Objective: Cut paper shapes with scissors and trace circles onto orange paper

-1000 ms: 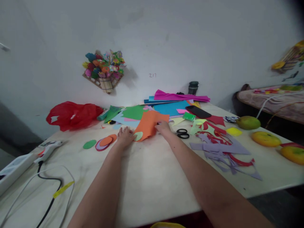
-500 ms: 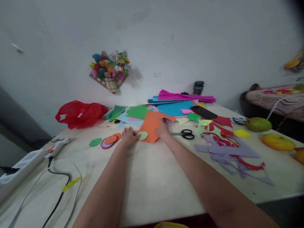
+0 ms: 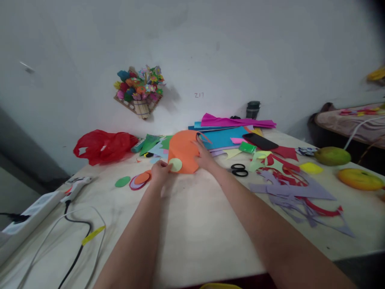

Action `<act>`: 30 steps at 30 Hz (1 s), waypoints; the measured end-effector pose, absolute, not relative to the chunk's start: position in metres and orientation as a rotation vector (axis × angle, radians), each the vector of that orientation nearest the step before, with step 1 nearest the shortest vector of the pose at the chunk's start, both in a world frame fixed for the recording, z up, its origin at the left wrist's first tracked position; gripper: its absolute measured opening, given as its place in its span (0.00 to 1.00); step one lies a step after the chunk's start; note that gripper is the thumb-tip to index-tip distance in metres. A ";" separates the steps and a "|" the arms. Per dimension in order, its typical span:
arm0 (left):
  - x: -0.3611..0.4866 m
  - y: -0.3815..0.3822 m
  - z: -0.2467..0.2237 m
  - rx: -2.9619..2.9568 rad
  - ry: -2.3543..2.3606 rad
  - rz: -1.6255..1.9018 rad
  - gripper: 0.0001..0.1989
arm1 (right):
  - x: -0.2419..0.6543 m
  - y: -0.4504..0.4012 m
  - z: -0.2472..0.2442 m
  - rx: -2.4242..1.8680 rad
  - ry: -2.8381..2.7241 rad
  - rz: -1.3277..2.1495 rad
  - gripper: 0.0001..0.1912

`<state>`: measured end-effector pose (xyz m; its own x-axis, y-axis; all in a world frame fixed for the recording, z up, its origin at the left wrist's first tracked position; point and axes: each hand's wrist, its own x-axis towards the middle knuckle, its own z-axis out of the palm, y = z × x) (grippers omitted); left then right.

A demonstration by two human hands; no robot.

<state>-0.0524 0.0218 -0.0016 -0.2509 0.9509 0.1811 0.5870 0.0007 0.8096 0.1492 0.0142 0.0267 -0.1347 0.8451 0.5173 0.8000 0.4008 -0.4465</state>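
An orange craft sheet is tilted up off the table between my two hands. Against its lower left corner lies a pale green circle. My left hand pinches that corner, with the thumb on the circle. On the other side, my right hand grips the sheet's right edge, its thumb in front and the index finger higher up. Black-handled scissors rest just right of that hand, their blades hidden behind it. Orange, purple and red circles and a green circle are left of my left hand.
Purple offcuts and red scraps lie at right, near a phone and mangoes. Coloured sheets are stacked behind. A red plastic bag, a glue gun with its cord, and a power strip occupy the left.
The orange sheet has swung up and shifted left, with the pale green circle at its corner. My right index finger has moved higher along the sheet. The view has shifted slightly.
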 end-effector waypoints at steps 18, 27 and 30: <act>-0.022 0.010 0.000 1.390 1.818 1.023 0.06 | 0.181 0.031 0.015 -2.042 -2.041 0.088 0.19; -0.025 0.015 -0.004 1.657 1.963 0.787 0.05 | 0.188 0.026 0.025 -1.569 -1.340 0.959 0.04; -0.023 0.010 0.002 1.733 1.981 0.698 0.07 | 0.188 0.024 0.027 -1.358 -1.298 0.749 0.07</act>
